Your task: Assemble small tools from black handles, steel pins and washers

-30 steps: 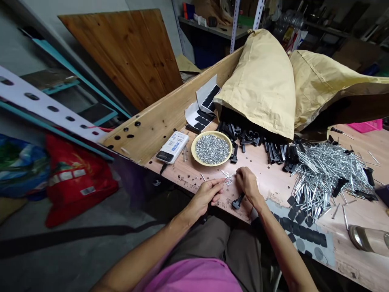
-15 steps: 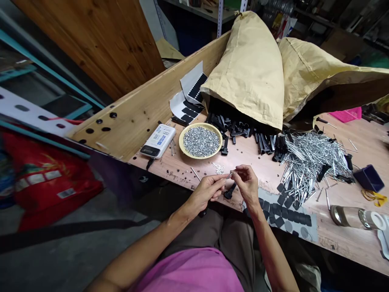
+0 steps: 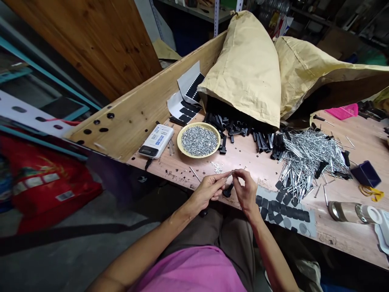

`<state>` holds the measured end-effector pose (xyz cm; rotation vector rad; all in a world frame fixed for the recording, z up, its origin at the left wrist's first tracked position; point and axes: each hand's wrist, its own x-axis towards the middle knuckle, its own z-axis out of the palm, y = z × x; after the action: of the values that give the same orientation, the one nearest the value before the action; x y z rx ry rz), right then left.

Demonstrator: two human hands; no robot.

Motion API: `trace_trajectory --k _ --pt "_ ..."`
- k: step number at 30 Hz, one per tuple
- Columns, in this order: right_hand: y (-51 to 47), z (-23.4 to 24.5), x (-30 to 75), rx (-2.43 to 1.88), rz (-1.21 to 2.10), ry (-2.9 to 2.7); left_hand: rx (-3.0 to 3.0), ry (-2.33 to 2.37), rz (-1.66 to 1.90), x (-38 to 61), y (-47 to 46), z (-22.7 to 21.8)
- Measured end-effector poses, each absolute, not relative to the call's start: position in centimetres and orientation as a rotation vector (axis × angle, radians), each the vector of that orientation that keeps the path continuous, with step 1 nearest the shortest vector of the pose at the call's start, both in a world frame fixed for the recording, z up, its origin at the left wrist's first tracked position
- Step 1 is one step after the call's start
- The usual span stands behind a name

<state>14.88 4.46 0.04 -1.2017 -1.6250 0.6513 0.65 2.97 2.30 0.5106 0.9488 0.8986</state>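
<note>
At the worktop point(image 3: 194, 178)'s near edge, the left hand point(image 3: 208, 191) and right hand point(image 3: 246, 190) are pinching a thin metal pin point(image 3: 231, 173) (fingertips point(image 3: 227, 174) clenched).

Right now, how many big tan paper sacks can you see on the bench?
2. One tan paper sack lies at the back of the wooden bench, with black parts spilling from its mouth. A second tan paper sack lies just right of it. More could be hidden behind them.

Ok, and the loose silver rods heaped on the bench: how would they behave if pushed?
The silver rods look stiff, since they lie straight and unbent. Their round shafts would probably roll on the wooden bench. Crisscrossed, the heap would likely slide apart.
</note>
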Motion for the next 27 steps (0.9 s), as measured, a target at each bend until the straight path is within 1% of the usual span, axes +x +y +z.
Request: trace_trajectory --k 2,5,8,11,14,22,27 --pt "4.2 0.1 15.1 -1.121 0.522 -1.784 0.507 0.935 0.901 0.6 3.0 2.2" --pt "4.3 0.7 15.6 -1.089 0.49 -1.83 0.488 0.879 0.851 0.2 3.1 2.4" --pt "4.8 1.6 16.5 -1.131 0.629 -1.785 0.453 0.803 0.76 -0.3 3.4 2.9" --pt "5.4 2.4 17.4 -1.051 0.851 -1.802 0.443 0.765 0.698 -0.6 3.4 3.4" --pt "5.5 3.0 18.0 -1.029 0.988 -1.801 0.456 0.761 0.647 -0.7 3.4 3.7" --pt "5.0 4.0 18.6 -1.04 1.011 -1.863 0.485 0.743 0.578 -0.4 3.3 3.6" --pt "4.6 4.1 18.3 -1.118 1.014 -1.783 0.628 0.818 0.698 0.2 2.9 3.4"
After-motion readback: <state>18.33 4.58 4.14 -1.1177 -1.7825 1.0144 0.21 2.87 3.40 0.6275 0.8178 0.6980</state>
